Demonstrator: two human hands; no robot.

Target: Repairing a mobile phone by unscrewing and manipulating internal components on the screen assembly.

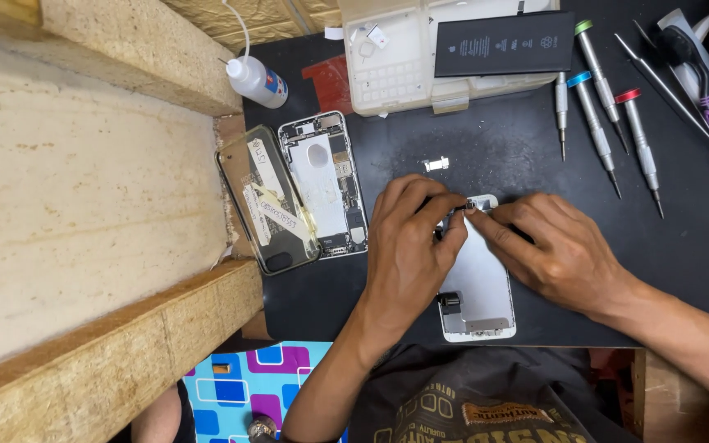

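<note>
I see a white-framed phone screen panel (479, 287) lying face down on the black worktop (683, 246), its silver back plate up. My left hand (408, 246) rests on the panel's upper left part, fingers curled and pinching at a small dark part at the panel's top edge. My right hand (555, 250) comes in from the panel's right, its fingertips (478, 220) pressed to that same top edge, touching the left hand's fingers. Just above the panel lies a small silver metal bracket (436, 164). Left of the panel sits an opened phone body (324, 184) with bare circuitry, and beside it a clear phone case (267, 201). Above and right of the panel lie slim silver screwdrivers with coloured caps (609, 98).
</note>
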